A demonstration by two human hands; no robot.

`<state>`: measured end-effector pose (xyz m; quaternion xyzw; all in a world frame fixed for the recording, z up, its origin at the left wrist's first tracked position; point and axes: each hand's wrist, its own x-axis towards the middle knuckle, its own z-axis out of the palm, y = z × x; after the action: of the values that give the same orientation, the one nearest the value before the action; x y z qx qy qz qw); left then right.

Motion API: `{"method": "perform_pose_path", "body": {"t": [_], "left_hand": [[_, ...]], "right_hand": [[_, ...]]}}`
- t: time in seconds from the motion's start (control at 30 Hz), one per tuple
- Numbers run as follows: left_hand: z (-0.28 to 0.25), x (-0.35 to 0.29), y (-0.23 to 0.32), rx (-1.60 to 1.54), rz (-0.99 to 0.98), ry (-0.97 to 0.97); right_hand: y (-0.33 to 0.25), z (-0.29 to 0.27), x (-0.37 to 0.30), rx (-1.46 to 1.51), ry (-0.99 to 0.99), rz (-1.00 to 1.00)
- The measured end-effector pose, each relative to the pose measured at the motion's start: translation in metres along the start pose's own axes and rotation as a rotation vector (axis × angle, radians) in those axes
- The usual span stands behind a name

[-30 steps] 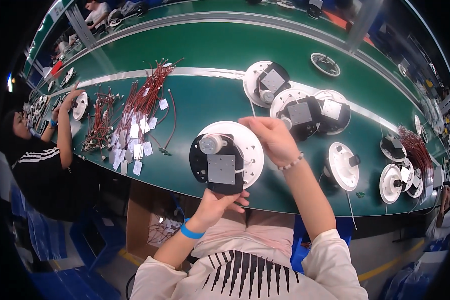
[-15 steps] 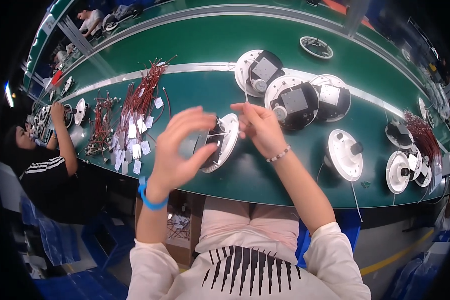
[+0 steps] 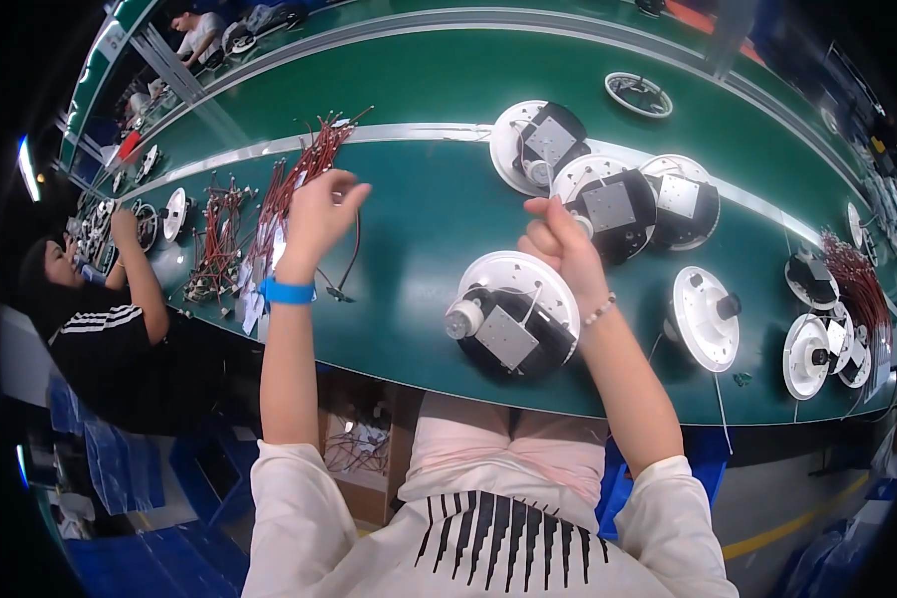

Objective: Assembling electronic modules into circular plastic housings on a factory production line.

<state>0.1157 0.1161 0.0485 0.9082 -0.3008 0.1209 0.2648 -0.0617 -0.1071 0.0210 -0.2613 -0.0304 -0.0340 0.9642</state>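
My left hand (image 3: pixel 321 221), with a blue wristband, is over the right side of a bundle of red wires (image 3: pixel 314 159). Its fingers are curled, the thumb is apart, and nothing shows in its grasp. One loose red wire (image 3: pixel 356 244) runs down beside the hand to a small connector. My right hand (image 3: pixel 565 247) is closed in a pinch on a thin white cable (image 3: pixel 536 299), mostly hidden by the fingers. That cable comes from a round white lamp base (image 3: pixel 508 267) with a black part, a silver plate (image 3: pixel 506 339) and a white cylinder (image 3: pixel 463 317), tilted in front of me.
Several similar lamp units (image 3: pixel 608 204) stand behind my right hand. Another white base (image 3: pixel 706 319) is to the right, with more beyond it near red wires (image 3: pixel 852 274). White-tagged wires lie at left, where a co-worker (image 3: pixel 100 339) sits. The green table (image 3: pixel 419 354) has its edge before me.
My left hand has left the lamp base and moved left to the red wires. The base has turned from nearly edge-on to show its plate and cylinder. My right hand still pinches.
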Motion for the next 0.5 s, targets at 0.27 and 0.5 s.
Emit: {"method": "perform_pose_path", "body": {"t": [0.27,0.5], "left_hand": [[0.044,0.003,-0.077,0.353,-0.236,0.039],[0.034,0.009,-0.075,0.259,-0.174,0.054]], "right_hand": [[-0.006,0.002,0.0,-0.147,-0.145,0.051],[-0.006,0.006,-0.002,-0.133,-0.148,0.055]]}}
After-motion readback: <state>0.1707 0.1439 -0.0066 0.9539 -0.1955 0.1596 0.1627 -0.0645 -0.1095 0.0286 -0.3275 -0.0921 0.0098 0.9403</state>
